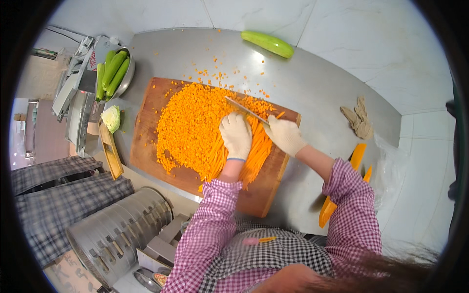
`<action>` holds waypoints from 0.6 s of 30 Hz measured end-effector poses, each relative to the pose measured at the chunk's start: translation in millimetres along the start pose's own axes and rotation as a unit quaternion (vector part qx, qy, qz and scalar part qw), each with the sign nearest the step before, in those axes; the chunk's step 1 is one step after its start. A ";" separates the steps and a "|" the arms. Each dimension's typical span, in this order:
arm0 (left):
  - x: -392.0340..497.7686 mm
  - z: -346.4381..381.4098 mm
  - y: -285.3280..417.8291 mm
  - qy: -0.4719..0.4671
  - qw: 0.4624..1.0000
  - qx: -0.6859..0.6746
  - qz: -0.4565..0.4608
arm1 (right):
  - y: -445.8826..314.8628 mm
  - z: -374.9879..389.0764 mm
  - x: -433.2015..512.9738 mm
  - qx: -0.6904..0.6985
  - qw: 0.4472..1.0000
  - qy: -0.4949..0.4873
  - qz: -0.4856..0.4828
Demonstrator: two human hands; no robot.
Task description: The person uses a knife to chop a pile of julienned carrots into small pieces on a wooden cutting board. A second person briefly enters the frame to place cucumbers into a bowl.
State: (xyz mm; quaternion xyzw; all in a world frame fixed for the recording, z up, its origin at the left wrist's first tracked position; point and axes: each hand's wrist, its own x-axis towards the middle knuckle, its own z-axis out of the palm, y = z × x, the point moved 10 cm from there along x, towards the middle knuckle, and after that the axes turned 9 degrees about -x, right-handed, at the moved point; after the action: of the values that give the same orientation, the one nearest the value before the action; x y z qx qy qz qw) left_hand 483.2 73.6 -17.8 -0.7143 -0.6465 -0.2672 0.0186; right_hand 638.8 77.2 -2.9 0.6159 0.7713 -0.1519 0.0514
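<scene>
A wooden cutting board lies on the steel table, with a broad heap of diced orange vegetable over its left and upper part. My left hand, in a cream knit glove, presses down on long orange vegetable strips. Gloved the same way, my right hand grips a knife by its handle. The blade points up and left, just beyond my left fingertips, at the far ends of the strips. Scattered orange bits lie past the board's far edge.
A green squash lies by the wall. At left stand a metal bowl of green squashes, a cut cabbage and a wooden-framed slicer. At right are crumpled gloves, orange vegetable pieces and a clear plastic bag.
</scene>
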 end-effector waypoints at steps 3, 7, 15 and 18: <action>-0.1 -0.9 1.9 0.010 1.000 -0.010 0.008 | 6.7 -11.3 1.8 0.010 1.000 0.022 0.013; -3.4 0.5 -1.9 0.014 0.999 -0.032 -0.006 | 8.5 -11.3 -5.3 0.021 1.000 0.007 0.006; -3.3 -4.5 -2.2 0.040 0.998 -0.038 -0.003 | 0.3 -4.4 -1.1 0.025 0.996 -0.072 0.035; -6.4 -3.6 -3.2 0.043 0.998 -0.050 -0.013 | 3.7 -1.0 -6.5 0.036 0.995 -0.083 0.048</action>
State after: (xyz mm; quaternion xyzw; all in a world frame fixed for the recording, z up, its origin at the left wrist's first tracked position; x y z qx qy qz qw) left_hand 478.7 67.0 -18.3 -0.6934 -0.6403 -0.3304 0.0070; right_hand 644.0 72.2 -0.9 0.6390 0.7280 -0.2275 0.1000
